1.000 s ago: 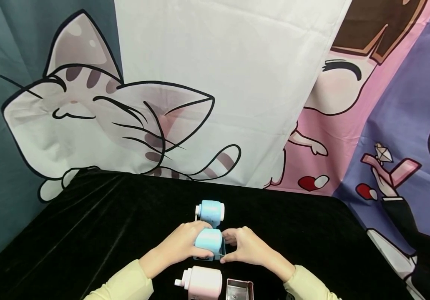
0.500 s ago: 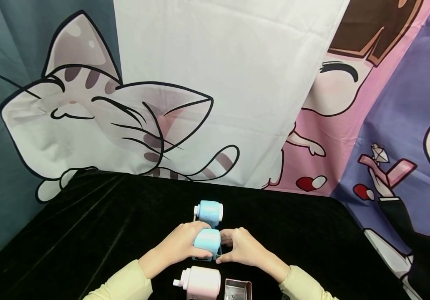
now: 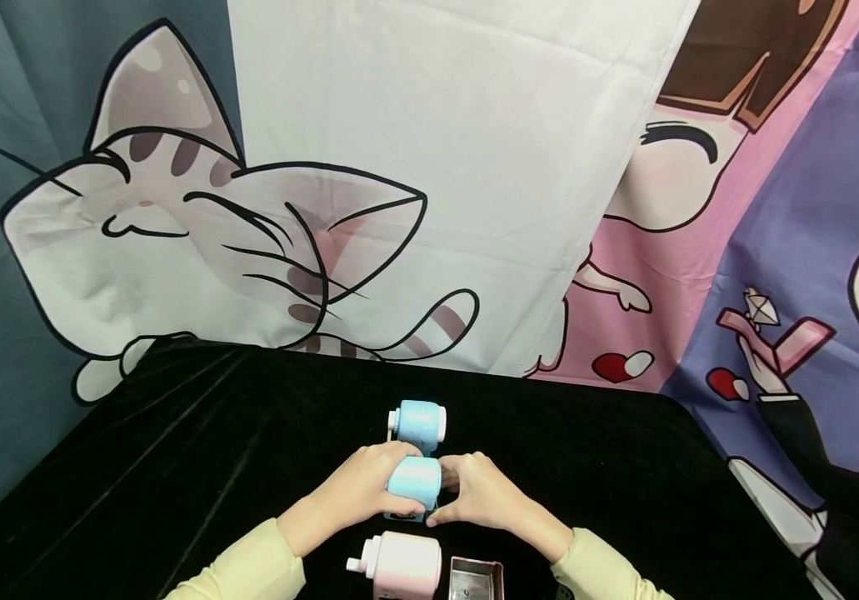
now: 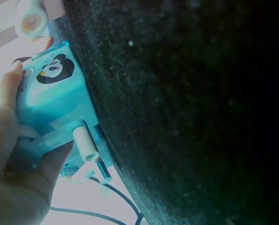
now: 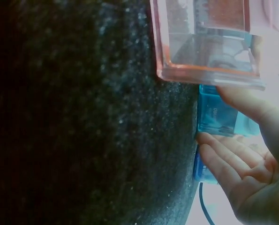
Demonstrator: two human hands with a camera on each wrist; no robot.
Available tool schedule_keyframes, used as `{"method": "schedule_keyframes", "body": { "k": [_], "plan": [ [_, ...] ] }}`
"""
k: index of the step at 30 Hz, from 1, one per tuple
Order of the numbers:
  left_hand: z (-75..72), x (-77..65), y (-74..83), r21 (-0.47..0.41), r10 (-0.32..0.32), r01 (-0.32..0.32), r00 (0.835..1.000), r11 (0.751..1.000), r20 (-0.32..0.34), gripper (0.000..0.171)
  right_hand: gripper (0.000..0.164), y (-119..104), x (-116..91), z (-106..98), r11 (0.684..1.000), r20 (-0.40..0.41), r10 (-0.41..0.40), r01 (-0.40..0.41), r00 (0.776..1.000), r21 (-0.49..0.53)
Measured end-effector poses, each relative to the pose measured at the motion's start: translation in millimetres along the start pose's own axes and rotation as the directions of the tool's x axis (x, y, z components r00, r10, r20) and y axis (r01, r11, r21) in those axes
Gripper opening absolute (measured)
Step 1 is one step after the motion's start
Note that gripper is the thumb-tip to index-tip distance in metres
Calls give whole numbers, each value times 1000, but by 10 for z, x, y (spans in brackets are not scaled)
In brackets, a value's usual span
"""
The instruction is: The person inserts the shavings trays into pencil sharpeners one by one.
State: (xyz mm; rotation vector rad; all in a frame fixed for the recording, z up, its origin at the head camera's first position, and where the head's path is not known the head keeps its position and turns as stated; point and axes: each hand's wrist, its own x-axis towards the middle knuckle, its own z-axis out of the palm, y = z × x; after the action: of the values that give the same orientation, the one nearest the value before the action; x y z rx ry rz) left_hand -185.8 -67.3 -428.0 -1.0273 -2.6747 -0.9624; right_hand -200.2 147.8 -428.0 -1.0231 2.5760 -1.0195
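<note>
A light-blue crank pencil sharpener (image 3: pixel 414 479) stands on the black cloth, held by my left hand (image 3: pixel 369 482) from its left side. The left wrist view shows its penguin-like print (image 4: pixel 56 70) and white crank knob (image 4: pixel 86 143). At the opposite side, my right hand (image 3: pixel 485 497) has its thumb on the near side and fingers on the far side of the sharpener's see-through blue drawer (image 5: pixel 216 112), pinching it. The drawer sits at the sharpener's body, largely hidden by the right hand in the head view.
Behind stands another blue sharpener (image 3: pixel 420 423). Nearer me are a pink sharpener (image 3: pixel 408 562) and, to its right, a clear drawer with pink edges (image 3: pixel 477 562). A dark cable (image 4: pixel 123 194) shows beyond the cloth. Printed curtain (image 3: pixel 436 167) hangs behind the black cloth (image 3: pixel 586 442).
My right hand has moved slightly left toward the sharpener, and the blue drawer's part jutting out on the right has slid in. My left hand keeps its place.
</note>
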Motion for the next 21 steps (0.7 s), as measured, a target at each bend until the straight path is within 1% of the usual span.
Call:
{"method": "schedule_keyframes", "body": {
  "k": [6, 14, 21],
  "plan": [
    [-9, -4, -1, 3, -4, 4, 1000, 1000, 4, 56, 49, -11, 29, 21, 1000, -10, -3, 3, 1000, -13],
    [13, 1, -15, 9, -3, 3, 1000, 1000, 0, 56, 51, -23, 52, 12, 999, 5, -3, 4, 1000, -53],
    [1, 6, -20, 7, -1, 1, 1000, 1000, 5, 57, 51, -37, 50, 3, 999, 9, 3, -3, 1000, -36]
  ]
}}
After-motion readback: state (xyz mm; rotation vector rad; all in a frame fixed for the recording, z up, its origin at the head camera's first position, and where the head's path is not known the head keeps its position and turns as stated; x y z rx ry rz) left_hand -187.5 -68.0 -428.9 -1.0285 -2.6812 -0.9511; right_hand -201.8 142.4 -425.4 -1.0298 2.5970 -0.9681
